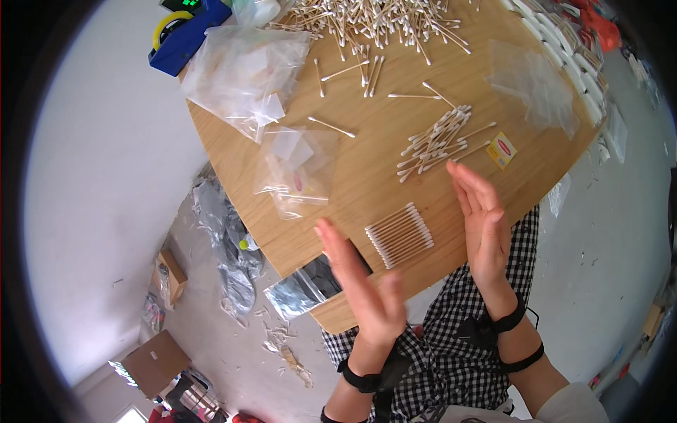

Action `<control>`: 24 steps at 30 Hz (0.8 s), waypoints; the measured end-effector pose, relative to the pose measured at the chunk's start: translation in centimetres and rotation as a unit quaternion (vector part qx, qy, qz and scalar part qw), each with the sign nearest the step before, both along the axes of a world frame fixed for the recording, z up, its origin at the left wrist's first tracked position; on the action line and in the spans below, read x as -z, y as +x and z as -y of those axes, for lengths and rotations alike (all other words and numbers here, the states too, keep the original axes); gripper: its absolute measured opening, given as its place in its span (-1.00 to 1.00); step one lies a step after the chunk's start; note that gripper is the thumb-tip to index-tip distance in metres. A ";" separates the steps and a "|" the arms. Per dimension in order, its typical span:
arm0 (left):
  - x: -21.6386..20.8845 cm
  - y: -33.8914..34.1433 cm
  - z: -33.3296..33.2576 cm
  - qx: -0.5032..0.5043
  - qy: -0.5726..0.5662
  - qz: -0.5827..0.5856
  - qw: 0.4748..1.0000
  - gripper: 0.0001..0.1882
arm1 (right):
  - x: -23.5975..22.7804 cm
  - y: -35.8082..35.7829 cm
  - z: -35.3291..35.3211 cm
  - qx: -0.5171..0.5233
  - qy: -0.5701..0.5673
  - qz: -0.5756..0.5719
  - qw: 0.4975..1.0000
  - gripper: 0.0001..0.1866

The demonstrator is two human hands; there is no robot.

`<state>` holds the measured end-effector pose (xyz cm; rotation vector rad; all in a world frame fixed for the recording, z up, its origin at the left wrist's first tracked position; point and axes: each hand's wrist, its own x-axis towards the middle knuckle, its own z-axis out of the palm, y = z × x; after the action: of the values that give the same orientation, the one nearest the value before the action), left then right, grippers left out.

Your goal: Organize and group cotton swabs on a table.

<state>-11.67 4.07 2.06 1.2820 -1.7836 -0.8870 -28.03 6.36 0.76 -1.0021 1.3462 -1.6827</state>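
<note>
Between my hands, a neat row of cotton swabs (399,235) lies side by side on the wooden table. My left hand (363,285) is held to the left of the row, fingers stretched out, slightly blurred, with nothing in it. On the other side, my right hand (482,224) is raised with its palm turned inward and its fingers straight, also holding nothing. Just beyond it lies a loose bunch of cotton swabs (438,141), crossing one another. Beside that bunch is a small yellow card (501,150) with a red mark.
A big heap of cotton swabs (381,21) covers the far side. Clear plastic bags (243,74) lie at the left, and more (534,84) at the right. A blue tape dispenser (185,42) stands at the far left corner. White packs (564,53) line the far right edge.
</note>
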 end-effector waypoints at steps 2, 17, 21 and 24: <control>-0.2 -0.5 -0.5 0.078 -0.025 0.181 0.980 0.04 | 0.0 -0.5 0.0 0.013 -0.009 -0.018 1.000 -0.33; 1.6 -1.5 -0.6 0.152 -0.076 0.379 0.910 0.15 | 0.9 -2.1 -0.9 -0.043 -0.023 -0.412 0.910 -0.80; 1.6 -1.5 -0.6 0.138 -0.089 0.392 0.905 0.12 | 1.0 -2.0 -0.7 -0.047 -0.024 -0.439 0.897 -0.81; 1.7 -1.5 -0.7 0.134 -0.091 0.383 0.909 0.12 | 0.8 -2.1 -0.7 -0.063 -0.027 -0.451 0.890 -0.82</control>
<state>-13.17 4.72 0.33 1.3838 -2.6326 -0.3312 -30.11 7.08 -0.06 -2.0014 1.7287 -1.1603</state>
